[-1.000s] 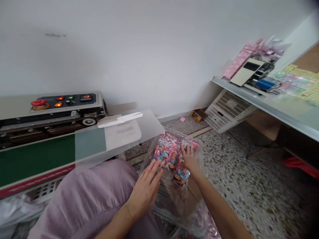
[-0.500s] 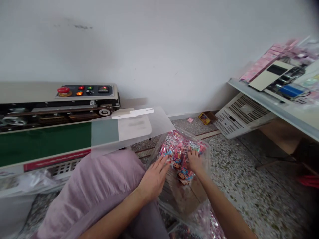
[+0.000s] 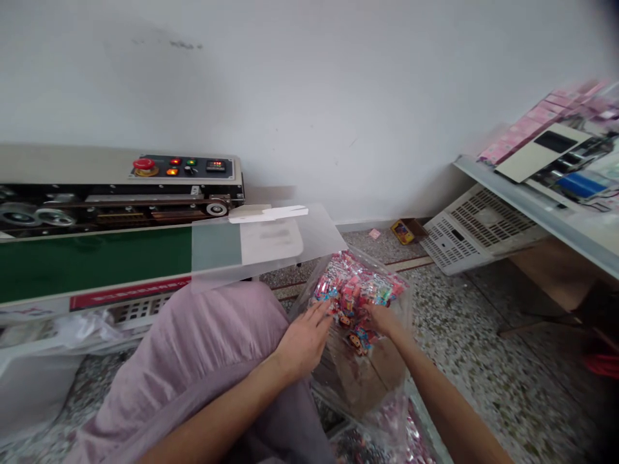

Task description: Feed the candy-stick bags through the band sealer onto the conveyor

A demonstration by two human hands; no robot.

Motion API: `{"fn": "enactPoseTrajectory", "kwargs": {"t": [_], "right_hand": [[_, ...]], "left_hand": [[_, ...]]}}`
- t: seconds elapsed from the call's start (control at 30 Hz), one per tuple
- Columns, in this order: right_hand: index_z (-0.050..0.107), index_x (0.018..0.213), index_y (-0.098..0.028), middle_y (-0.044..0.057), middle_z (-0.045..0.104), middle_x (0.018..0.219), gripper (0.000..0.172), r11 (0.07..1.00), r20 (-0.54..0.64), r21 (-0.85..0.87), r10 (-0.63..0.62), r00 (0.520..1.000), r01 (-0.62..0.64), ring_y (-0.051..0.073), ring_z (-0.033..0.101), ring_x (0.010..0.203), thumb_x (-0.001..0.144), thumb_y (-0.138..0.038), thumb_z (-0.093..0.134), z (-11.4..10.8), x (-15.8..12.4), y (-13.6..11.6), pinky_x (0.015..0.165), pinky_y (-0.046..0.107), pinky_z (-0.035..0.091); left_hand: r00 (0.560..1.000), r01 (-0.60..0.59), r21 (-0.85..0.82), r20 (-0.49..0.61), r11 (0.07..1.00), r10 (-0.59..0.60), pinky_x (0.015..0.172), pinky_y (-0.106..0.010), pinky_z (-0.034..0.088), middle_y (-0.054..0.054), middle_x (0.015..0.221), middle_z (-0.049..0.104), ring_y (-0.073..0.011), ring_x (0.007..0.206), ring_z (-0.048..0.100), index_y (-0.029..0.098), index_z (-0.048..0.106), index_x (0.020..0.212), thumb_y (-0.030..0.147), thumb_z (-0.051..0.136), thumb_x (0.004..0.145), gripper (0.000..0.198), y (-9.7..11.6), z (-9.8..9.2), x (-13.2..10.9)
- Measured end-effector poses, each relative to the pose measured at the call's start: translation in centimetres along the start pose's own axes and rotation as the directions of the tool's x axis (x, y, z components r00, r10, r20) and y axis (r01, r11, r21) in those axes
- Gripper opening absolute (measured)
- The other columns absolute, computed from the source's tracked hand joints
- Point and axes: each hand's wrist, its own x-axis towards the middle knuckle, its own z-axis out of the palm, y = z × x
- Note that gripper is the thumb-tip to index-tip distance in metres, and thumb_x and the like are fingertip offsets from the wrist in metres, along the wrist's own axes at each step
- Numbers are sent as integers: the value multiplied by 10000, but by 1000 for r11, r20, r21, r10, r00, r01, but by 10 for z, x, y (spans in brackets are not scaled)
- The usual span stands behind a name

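Note:
Small shiny pink packets with colourful cartoon figures (image 3: 344, 298) lie in a clear plastic bag (image 3: 360, 386) beside my knee. My left hand (image 3: 304, 335) rests at the bag's left side, fingers stretched out flat, the tips touching the packets. It holds nothing. Over the right part of the heap is my right hand (image 3: 383, 320). Its fingers bend down among the packets and are mostly hidden, so I cannot see whether they grip one. Below, more shiny pink packets (image 3: 416, 435) show through the plastic.
At the left stands a belt machine with a control panel (image 3: 181, 167), a green conveyor (image 3: 97, 261) and a translucent end sheet (image 3: 316, 235). A white plastic crate (image 3: 449, 248) leans under the right-hand table (image 3: 536, 206). A small open yellow box (image 3: 402, 232) lies near the wall.
My right hand has drawn slightly back toward me, its fingers now bent deeper among the packets. My left hand stays about where it was. The camera view has shifted a little left.

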Motion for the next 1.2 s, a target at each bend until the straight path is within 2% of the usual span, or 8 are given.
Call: {"fn": "enactPoseTrajectory", "kwargs": {"t": [0.17,0.43,0.63,0.77,0.83,0.93,1.03,1.2], "right_hand": [[652,1136,-189,55,673,1123,298,999,118,8,-35,992,34,193,652,974,944,-417,638,-16,9,4,879,397,549],[715,927,-215,29,731,822,228,992,64,106,-81,995,74,237,647,836,722,-315,700,-82,11,22,731,300,457],[694,861,-194,5,714,800,273,940,92,240,-271,958,243,219,620,777,722,-429,690,-137,-18,-19,702,278,440],[701,931,-198,-7,722,875,304,837,111,361,-476,872,411,205,618,819,751,-442,724,-163,-51,-95,721,256,447],[704,975,-195,3,729,905,301,763,81,436,-561,824,477,205,625,833,746,-387,743,-174,-66,-137,749,263,460],[688,1123,-227,6,732,1038,452,706,-21,523,-549,836,477,227,646,962,696,-328,794,-188,-84,-187,854,296,482],[573,1380,-301,28,698,1224,799,618,-68,697,-447,892,363,247,665,1039,634,-354,854,-206,-93,-215,880,339,516],[505,1468,-289,121,690,1271,885,294,-41,931,-507,861,217,306,667,1096,705,-677,728,-223,-91,-229,884,432,533]], "left_hand": [[999,43,-23,35,999,-42,1144,-455,435,-157,1515,492,-279,1418,446,138,611,1230,125,461,964,305,2,-4,0],[992,74,-84,105,994,-65,1164,-475,398,-175,1508,497,-293,1415,451,121,589,1303,137,457,966,362,4,-5,4],[990,135,-337,73,932,-117,1222,-489,293,-138,1600,382,-281,1489,334,216,292,1565,278,677,886,783,4,-6,9],[984,176,-587,95,791,-149,1238,-513,214,-167,1670,194,-351,1539,170,217,79,1620,437,909,612,1324,3,-25,23],[981,191,-700,153,688,-116,1207,-506,275,-174,1622,323,-383,1492,291,208,71,1620,419,949,518,1425,3,-41,24],[977,215,-848,187,484,-107,1073,-432,446,-105,1372,620,-338,1269,566,208,327,1546,321,938,541,1182,4,-65,12],[956,271,-928,228,257,-183,909,-359,524,-58,1088,729,-275,1033,668,167,619,1255,269,928,551,775,7,-87,-12],[938,193,-980,171,45,-301,827,-294,523,-31,945,731,-201,879,675,161,666,1096,286,962,519,661,6,-126,-45]]}}
